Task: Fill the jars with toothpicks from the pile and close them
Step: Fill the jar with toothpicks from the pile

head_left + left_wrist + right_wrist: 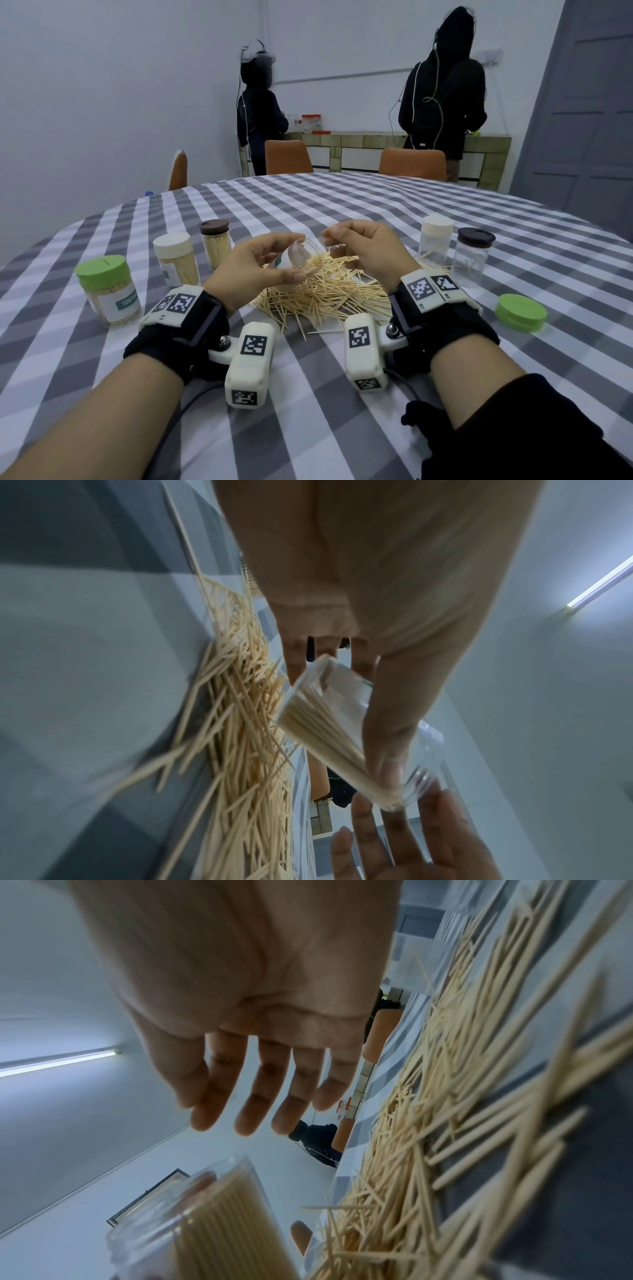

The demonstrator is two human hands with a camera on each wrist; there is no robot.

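The left hand grips a clear jar, tilted with its mouth toward the right, just above the toothpick pile on the checked counter. The jar is partly filled with toothpicks. The right hand hovers at the jar's mouth, fingers loosely spread and holding nothing. Three filled, capped jars stand left; two nearly empty capped ones stand right, a loose green lid nearer.
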